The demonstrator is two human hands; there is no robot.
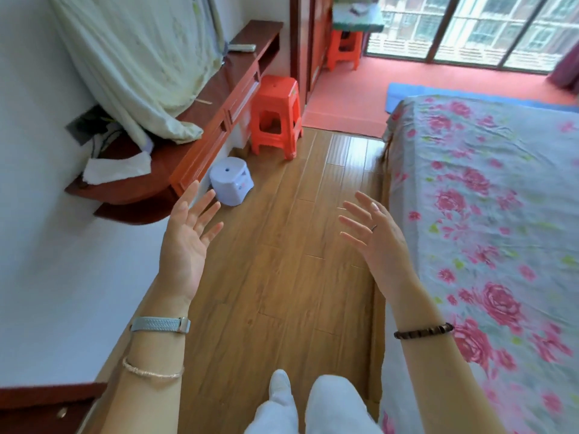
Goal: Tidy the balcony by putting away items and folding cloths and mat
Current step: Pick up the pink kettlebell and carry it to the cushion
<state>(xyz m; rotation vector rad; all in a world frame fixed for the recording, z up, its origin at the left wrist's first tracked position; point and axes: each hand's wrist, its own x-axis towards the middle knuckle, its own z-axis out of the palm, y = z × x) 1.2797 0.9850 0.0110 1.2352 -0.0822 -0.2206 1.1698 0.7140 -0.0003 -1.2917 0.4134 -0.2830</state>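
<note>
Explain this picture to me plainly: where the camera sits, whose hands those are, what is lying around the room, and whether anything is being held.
The camera is worn on a person's head and looks forward and down, so the two arms reaching in from below are the wearer's own. The left hand and right hand are both open with fingers spread, holding nothing. Below them is a wooden floor. On the right is a bed with a flowered sheet. On the left a wooden shelf carries a pale draped cloth. Beside it stand an orange stool and a small pale purple stool. Farther on, the red-floored balcony has a blue mat and another orange stool.
</note>
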